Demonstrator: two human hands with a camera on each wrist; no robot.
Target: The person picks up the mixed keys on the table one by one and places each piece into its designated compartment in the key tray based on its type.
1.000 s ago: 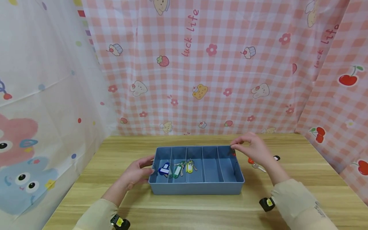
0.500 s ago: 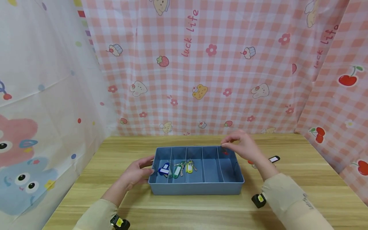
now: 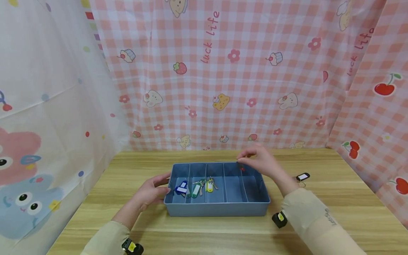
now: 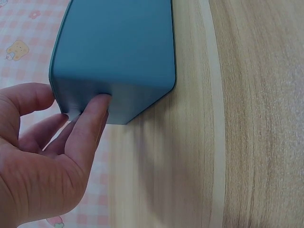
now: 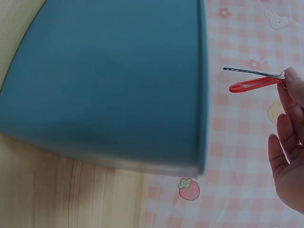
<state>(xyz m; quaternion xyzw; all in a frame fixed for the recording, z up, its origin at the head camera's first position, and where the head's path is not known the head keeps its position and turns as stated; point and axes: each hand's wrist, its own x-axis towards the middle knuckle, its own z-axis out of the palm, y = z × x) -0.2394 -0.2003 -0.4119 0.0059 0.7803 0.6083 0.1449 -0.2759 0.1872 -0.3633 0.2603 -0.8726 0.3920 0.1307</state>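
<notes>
A grey-blue divided tray [image 3: 216, 209] lies on the table. My left hand [image 3: 153, 189] touches the tray's left end, its thumb and fingers [image 4: 90, 121] against the outside in the left wrist view. My right hand [image 3: 261, 161] pinches the ring of a key with a red tag [image 5: 254, 85] between thumb and finger. The key and tag hang over the tray's far side, near the divider between its two rightmost compartments. Blue-tagged keys [image 3: 181, 188], green-tagged keys [image 3: 196, 189] and yellow-tagged keys [image 3: 210, 185] lie in the three left compartments.
A black key tag [image 3: 303, 176] with a ring lies on the table right of the tray, partly near my right forearm. Pink checked cloth [image 3: 236, 117] hangs behind the wooden table [image 3: 204, 233], and white patterned cloth [image 3: 63, 124] hangs at the left.
My right hand has moved left with the red-tagged key, from the tray's far right corner to the divider of the last two compartments. My left hand stays at the tray's end.
</notes>
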